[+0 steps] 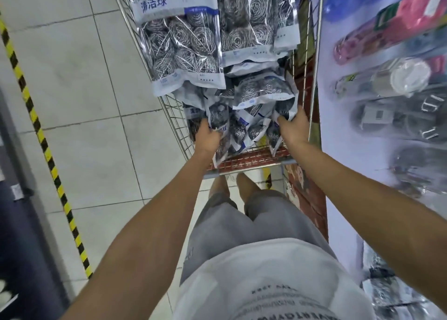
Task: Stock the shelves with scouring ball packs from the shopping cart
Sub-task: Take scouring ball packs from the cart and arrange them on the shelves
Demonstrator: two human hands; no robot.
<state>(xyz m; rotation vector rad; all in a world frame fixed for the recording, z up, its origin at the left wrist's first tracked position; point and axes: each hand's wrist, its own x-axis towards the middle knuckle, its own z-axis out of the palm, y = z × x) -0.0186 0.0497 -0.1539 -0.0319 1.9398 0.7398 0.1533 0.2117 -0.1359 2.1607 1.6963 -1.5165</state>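
A wire shopping cart (177, 116) stands in front of me, filled with scouring ball packs in clear bags with white and blue labels; a large pack (179, 41) lies on top at the far end. Both my hands reach into the near end of the cart. My left hand (208, 135) grips a pack (219, 116) in the jumble at the near left. My right hand (294, 128) grips the edge of another pack (285, 109) at the near right. The fingertips of both hands are hidden among the bags.
Store shelving (387, 89) with bottles and packaged goods runs along the right, close to the cart. A tiled floor (79, 102) lies to the left, crossed by a yellow-and-black striped tape (43, 140). A dark fixture (21, 235) stands at the lower left.
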